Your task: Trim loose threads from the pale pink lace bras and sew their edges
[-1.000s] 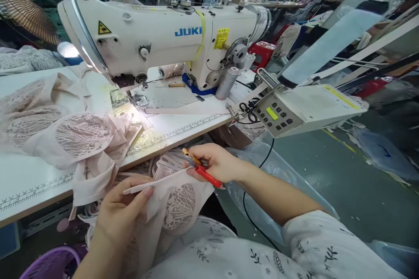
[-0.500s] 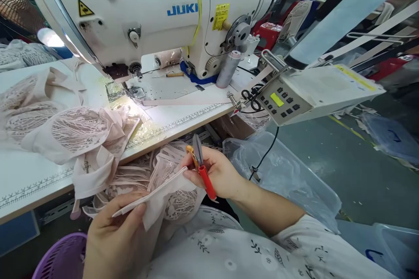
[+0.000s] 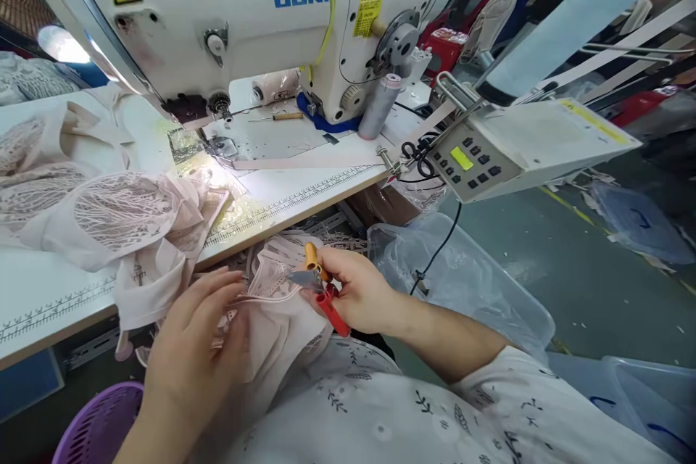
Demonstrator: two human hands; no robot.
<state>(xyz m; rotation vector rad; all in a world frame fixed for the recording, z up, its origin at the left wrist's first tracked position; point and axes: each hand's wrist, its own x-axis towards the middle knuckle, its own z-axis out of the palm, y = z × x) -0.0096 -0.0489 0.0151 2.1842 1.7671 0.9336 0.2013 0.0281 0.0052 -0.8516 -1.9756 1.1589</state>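
Observation:
My right hand [image 3: 362, 290] is closed on small scissors [image 3: 330, 304] with red and orange handles, the blades pointing left over a pale pink lace garment [image 3: 283, 330]. The garment lies over my lap, and its top edge reaches the fingertips of that hand. At the garment's left side is my left hand [image 3: 199, 348], its fingers bent and slightly blurred; whether they grip the cloth cannot be made out. More pale lace pieces [image 3: 127, 214] are heaped on the sewing table, left of the needle area.
A white sewing machine [image 3: 261, 14] stands on the table [image 3: 304, 196]. A control box [image 3: 489, 152] hangs at the right. Below are a clear plastic bin [image 3: 489, 297] and a purple basket [image 3: 101, 424].
The scissors have turned from pointing up to pointing left. My left hand has loosened from the folded cloth edge and shifted upward. The view has moved slightly.

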